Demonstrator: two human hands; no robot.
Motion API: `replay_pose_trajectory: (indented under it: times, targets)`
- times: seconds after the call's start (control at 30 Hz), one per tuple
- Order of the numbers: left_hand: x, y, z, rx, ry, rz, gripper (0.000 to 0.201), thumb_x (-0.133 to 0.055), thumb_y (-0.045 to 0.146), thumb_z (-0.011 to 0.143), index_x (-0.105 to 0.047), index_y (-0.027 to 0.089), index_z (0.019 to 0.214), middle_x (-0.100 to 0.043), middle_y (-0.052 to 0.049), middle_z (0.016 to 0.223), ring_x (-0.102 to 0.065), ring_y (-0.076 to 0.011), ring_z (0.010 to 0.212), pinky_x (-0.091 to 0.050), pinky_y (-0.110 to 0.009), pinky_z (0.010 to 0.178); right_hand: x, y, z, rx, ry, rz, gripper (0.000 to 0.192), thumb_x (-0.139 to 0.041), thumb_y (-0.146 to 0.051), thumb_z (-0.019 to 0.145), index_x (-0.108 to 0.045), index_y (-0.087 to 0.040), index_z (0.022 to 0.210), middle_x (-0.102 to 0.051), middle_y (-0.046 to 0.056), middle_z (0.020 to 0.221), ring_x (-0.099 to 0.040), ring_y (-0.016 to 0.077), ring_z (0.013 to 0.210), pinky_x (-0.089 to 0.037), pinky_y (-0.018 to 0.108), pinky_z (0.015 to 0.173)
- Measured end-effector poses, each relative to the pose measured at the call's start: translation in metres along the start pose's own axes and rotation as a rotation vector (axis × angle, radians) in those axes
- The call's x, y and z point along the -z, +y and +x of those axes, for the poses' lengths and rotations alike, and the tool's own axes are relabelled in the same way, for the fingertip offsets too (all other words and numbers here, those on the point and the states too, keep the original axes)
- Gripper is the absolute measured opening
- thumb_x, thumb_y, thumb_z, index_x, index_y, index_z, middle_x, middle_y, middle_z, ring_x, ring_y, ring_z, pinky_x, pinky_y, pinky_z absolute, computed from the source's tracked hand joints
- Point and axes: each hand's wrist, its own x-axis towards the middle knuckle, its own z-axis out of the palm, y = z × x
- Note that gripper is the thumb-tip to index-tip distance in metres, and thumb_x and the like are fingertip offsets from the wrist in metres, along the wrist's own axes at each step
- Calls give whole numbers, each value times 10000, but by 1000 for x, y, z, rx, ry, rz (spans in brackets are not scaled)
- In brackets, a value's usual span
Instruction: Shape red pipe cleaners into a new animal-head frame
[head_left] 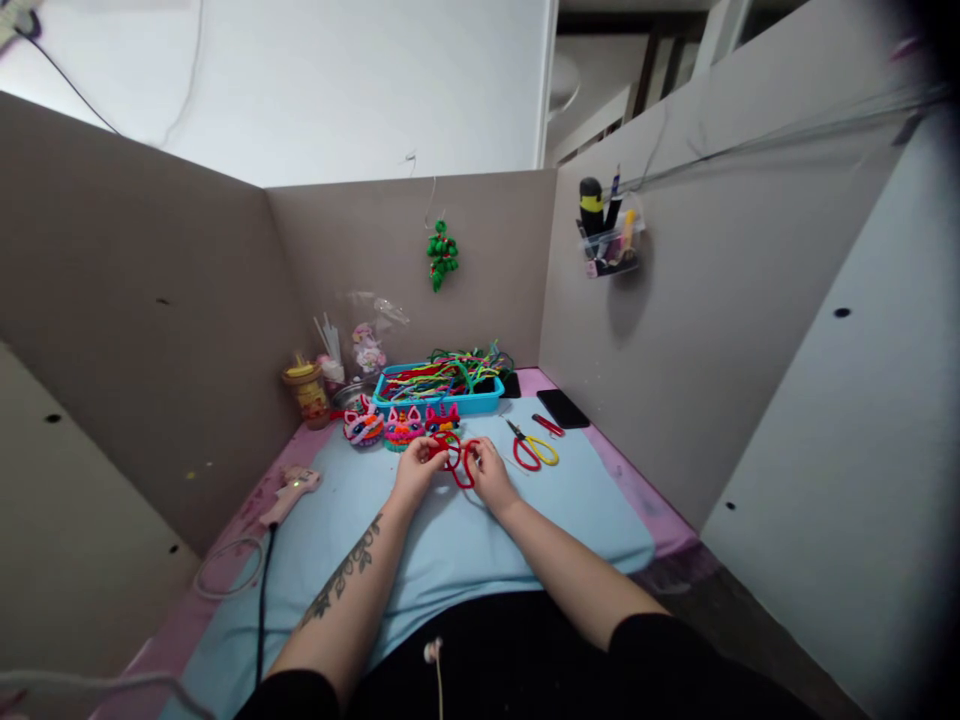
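Both hands at mid-counter: left hand (415,468) and right hand (491,472), fingers pinched on a red pipe cleaner (455,458) bent into loops, shape only partly formed. Three finished faces (394,426) sit just behind (a full blue tray (439,402) beyond). Scissors (534,450) near right; open blue mat (525,520) toward the body, walls close on three sides.

Beside the blue tray (439,403), the red pipe cleaner (456,460) is partly covered by fingers; its twist is too small to make out. Frame's bottom edge cuts off both elbows.
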Motion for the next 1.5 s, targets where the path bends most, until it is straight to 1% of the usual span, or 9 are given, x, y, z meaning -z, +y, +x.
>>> replay_pose_trajectory:
  times: [0.17,0.37,0.63,0.87,0.97,1.1,1.2,1.33,1.5]
  targets:
    - [3,-1,2,62,36,-137,332,-728,328,603,-544,163,824,-594,4,710,-572,-114,630,-468,-241,610,-2,7,-2,-107,-117,76,152,-435,-223,811,-581,-182,794,-572,-1,683,-518,137,621,-418,245,611]
    - [4,-2,3,115,55,-252,360,-742,325,575,-558,165,841,-600,-3,742,-589,-136,684,-492,-281,657,-3,11,-3,-21,-192,51,275,-483,-84,678,-623,-187,892,-611,34,894,-561,177,863,-435,301,800]
    - [4,2,2,115,98,-193,376,-749,344,563,-530,160,807,-593,9,690,-578,-118,622,-463,-233,579,-3,0,-3,-65,-231,152,84,-606,-202,719,-682,-192,752,-639,45,805,-582,176,772,-456,320,748]
    - [8,-9,8,8,148,-27,319,-708,347,604,-502,163,765,-545,36,607,-517,-88,522,-408,-197,502,2,-2,-1,-403,-406,612,204,-721,-343,587,-683,-164,675,-625,6,610,-541,133,576,-445,275,595]
    - [7,-9,7,-50,134,77,258,-689,306,612,-514,162,734,-527,41,593,-490,-82,515,-383,-189,493,8,-1,3,-478,-363,794,242,-767,-352,522,-659,-164,628,-609,6,598,-517,121,539,-421,262,546]
    - [2,-4,4,-81,99,156,214,-680,273,606,-526,160,703,-537,33,594,-493,-89,533,-382,-195,511,16,6,8,-528,-174,936,275,-803,-346,477,-621,-191,613,-597,6,614,-542,139,568,-429,279,551]
    - [0,-1,3,-35,84,123,244,-694,293,596,-522,162,709,-560,20,606,-524,-105,557,-400,-203,520,19,10,12,-519,-87,919,272,-767,-396,549,-627,-205,682,-586,6,610,-537,137,564,-434,285,550]
    - [1,1,3,75,51,-14,300,-694,371,619,-524,163,751,-564,11,659,-547,-114,598,-454,-222,546,15,12,14,-491,-143,744,376,-724,-388,607,-660,-197,924,-587,4,663,-496,108,544,-414,248,522]
    - [1,0,1,138,-32,-115,344,-691,421,632,-544,168,812,-566,4,740,-563,-120,665,-502,-261,617,2,14,8,-269,-154,332,299,-678,-295,654,-671,-197,936,-590,10,781,-499,109,620,-433,252,598]
